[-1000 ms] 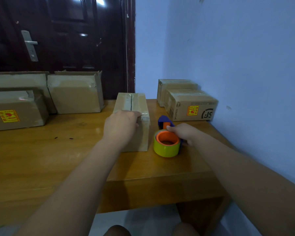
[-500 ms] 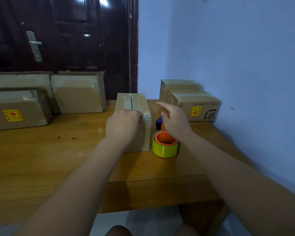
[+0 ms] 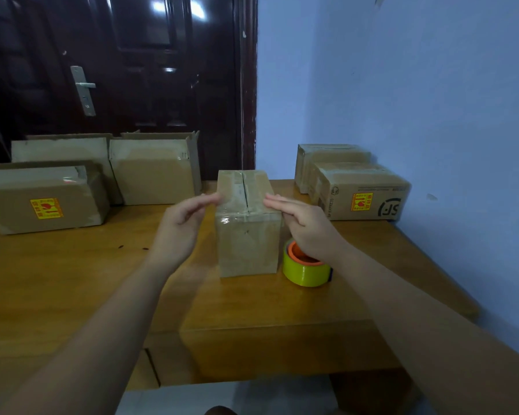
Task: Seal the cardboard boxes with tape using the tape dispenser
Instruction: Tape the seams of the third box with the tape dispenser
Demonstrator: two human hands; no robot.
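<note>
Cardboard box [image 3: 246, 244] looks light yet stiff, best held by its side walls; left hand [image 3: 180, 226] and right hand [image 3: 309, 229] flank it, fingers straight.

Glossy wooden table [image 3: 72, 280]. Dead centre, tall cardboard box [image 3: 247, 244] standing on end, flap seam up top. Just beside it on the right, yellow tape dispenser [image 3: 307, 272] with orange core. Far right: SF-printed box [image 3: 363, 199], plain box [image 3: 327, 154] behind. Left side: sticker box [image 3: 42, 202] in front, two open-flapped boxes [image 3: 153, 175] behind
</note>
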